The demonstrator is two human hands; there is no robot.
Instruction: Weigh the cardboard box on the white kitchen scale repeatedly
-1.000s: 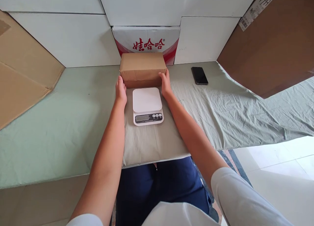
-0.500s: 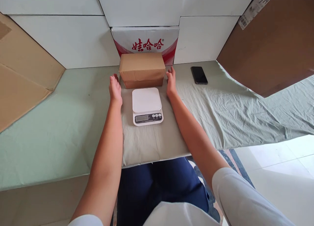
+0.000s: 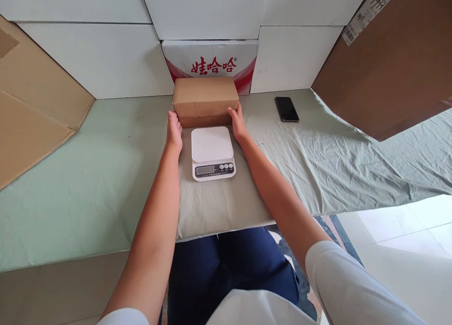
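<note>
A brown cardboard box (image 3: pixel 205 97) rests on the green cloth-covered table (image 3: pixel 88 174), just behind a white digital kitchen scale (image 3: pixel 212 152). My left hand (image 3: pixel 174 129) presses its fingertips against the box's lower left end. On the opposite side, my right hand (image 3: pixel 238 122) touches the lower right end, so the box sits clasped between both hands. The scale's platform is bare and lies between my forearms.
A red-and-white printed carton (image 3: pixel 212 61) stands behind the box against white panels. A black phone (image 3: pixel 286 108) lies to the right. Large brown cardboard sheets lean at the left (image 3: pixel 31 108) and right (image 3: pixel 395 66). The table's near edge is above my lap.
Half a second ago both hands were spread away from the box; they have now closed back in against its two ends. The box and the scale have not moved.
</note>
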